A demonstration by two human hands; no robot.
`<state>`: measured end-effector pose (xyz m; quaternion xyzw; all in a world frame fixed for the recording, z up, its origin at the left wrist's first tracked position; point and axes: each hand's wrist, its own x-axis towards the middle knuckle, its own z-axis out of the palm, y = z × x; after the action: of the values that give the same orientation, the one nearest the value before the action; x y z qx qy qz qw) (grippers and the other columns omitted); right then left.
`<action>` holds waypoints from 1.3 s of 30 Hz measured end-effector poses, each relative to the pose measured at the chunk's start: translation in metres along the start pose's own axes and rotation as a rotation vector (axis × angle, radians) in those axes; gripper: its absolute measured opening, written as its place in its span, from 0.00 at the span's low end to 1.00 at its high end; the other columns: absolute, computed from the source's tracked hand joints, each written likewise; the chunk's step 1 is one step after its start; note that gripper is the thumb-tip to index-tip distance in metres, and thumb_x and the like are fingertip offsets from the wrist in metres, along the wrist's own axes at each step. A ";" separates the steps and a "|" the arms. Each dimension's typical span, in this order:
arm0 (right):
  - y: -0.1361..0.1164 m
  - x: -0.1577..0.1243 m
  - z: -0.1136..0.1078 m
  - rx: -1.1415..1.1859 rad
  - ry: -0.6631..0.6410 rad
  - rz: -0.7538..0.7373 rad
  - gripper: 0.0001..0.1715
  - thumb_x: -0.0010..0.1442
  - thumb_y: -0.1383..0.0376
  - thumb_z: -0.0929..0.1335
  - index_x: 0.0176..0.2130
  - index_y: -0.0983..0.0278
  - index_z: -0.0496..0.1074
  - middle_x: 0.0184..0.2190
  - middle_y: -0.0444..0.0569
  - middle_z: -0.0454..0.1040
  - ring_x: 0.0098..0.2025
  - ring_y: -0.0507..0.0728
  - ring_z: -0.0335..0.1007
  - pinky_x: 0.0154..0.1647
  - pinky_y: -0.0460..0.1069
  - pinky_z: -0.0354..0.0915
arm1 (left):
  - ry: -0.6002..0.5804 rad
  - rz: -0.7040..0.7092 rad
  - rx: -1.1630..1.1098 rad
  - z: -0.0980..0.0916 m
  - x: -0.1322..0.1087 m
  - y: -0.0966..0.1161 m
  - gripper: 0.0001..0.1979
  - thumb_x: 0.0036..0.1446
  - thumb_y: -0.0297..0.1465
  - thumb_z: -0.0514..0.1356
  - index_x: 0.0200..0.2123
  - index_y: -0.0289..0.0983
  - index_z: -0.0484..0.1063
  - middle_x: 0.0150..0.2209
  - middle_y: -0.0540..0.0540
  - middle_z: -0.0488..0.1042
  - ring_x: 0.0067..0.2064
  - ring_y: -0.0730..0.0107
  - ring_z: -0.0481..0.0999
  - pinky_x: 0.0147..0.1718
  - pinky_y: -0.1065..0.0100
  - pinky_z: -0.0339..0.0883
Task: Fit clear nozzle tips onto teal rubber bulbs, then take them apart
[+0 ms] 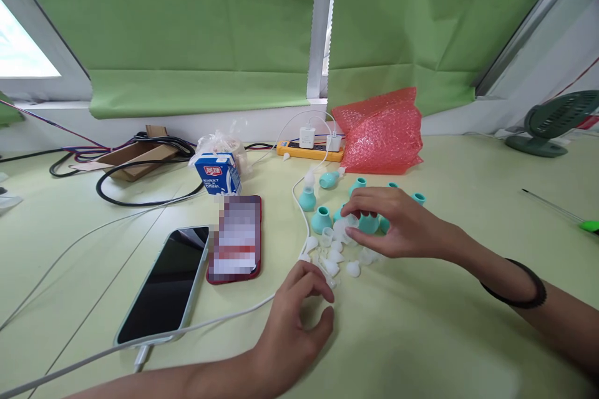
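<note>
My right hand [395, 221] reaches over a loose pile of small parts, with a translucent cup-shaped plastic piece [347, 224] between thumb and fingertips. Behind and under that hand stand several teal bulb-shaped pieces [321, 220] with open necks, some partly hidden by it. Small milky plastic pieces [332, 267] lie scattered between my two hands. Lower down, my left hand [299, 324] rests by the table's near side, its fingers curved and the thumb apart, with nothing between them. One teal bulb [307, 199] carries a translucent top; another teal bulb [329, 180] lies on its side.
Left of the parts are a red-cased phone [234, 240] and a black-screened phone [163, 287] with a white cable [224, 319]. Farther back are a blue milk carton [218, 174], a yellow power strip [294, 150] and a red bubble-wrap bag [381, 134]. A green-handled screwdriver [588, 225] lies right.
</note>
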<state>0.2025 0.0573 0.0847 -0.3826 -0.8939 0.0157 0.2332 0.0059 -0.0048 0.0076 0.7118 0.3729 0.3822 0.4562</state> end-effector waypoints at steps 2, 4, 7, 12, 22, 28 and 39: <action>0.002 0.000 0.001 0.012 0.007 -0.001 0.07 0.50 0.65 0.65 0.31 0.67 0.69 0.24 0.46 0.68 0.26 0.50 0.61 0.26 0.46 0.56 | -0.046 0.016 0.073 -0.001 -0.001 0.002 0.10 0.43 0.17 0.53 0.28 0.37 0.64 0.35 0.48 0.65 0.39 0.70 0.67 0.40 0.69 0.62; 0.003 0.000 0.004 0.055 -0.052 -0.036 0.08 0.50 0.65 0.66 0.33 0.66 0.69 0.25 0.46 0.69 0.28 0.51 0.63 0.28 0.46 0.57 | -0.066 0.017 0.104 -0.002 -0.002 0.004 0.12 0.44 0.17 0.52 0.30 0.37 0.65 0.37 0.47 0.67 0.42 0.69 0.67 0.42 0.68 0.61; 0.004 -0.001 0.012 0.113 -0.190 -0.143 0.10 0.50 0.66 0.66 0.36 0.65 0.70 0.30 0.47 0.71 0.33 0.52 0.65 0.31 0.46 0.59 | -0.072 0.009 0.120 -0.002 -0.003 0.004 0.13 0.45 0.17 0.52 0.32 0.38 0.65 0.41 0.46 0.68 0.45 0.68 0.67 0.45 0.67 0.59; 0.005 -0.003 0.026 0.056 -0.261 -0.165 0.10 0.51 0.68 0.65 0.37 0.64 0.70 0.33 0.49 0.71 0.36 0.54 0.65 0.33 0.47 0.60 | -0.070 0.022 0.141 -0.002 -0.003 0.002 0.13 0.45 0.18 0.51 0.32 0.38 0.66 0.43 0.46 0.67 0.47 0.68 0.66 0.46 0.67 0.59; 0.035 0.038 0.002 -0.005 -0.149 -0.064 0.11 0.54 0.63 0.63 0.37 0.64 0.70 0.35 0.50 0.71 0.34 0.53 0.66 0.30 0.46 0.60 | -0.087 0.050 0.170 -0.005 -0.003 0.007 0.13 0.44 0.18 0.51 0.33 0.38 0.66 0.45 0.44 0.65 0.48 0.65 0.65 0.47 0.64 0.59; 0.093 0.094 0.016 -0.341 -0.465 0.141 0.27 0.39 0.68 0.71 0.42 0.66 0.67 0.39 0.55 0.70 0.38 0.61 0.67 0.28 0.48 0.59 | -0.070 0.075 0.144 -0.006 -0.003 0.010 0.13 0.44 0.17 0.51 0.31 0.37 0.66 0.42 0.43 0.65 0.46 0.65 0.66 0.44 0.65 0.61; 0.050 0.086 -0.025 -0.555 -0.098 0.049 0.13 0.52 0.63 0.60 0.36 0.70 0.62 0.30 0.48 0.67 0.34 0.53 0.65 0.27 0.44 0.52 | 0.079 -0.013 -0.074 -0.007 -0.005 0.005 0.09 0.49 0.21 0.50 0.34 0.38 0.60 0.33 0.47 0.63 0.36 0.70 0.63 0.36 0.67 0.62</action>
<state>0.1955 0.1486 0.1315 -0.4519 -0.8647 -0.2058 0.0756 -0.0015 -0.0082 0.0135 0.6762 0.3809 0.4206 0.4699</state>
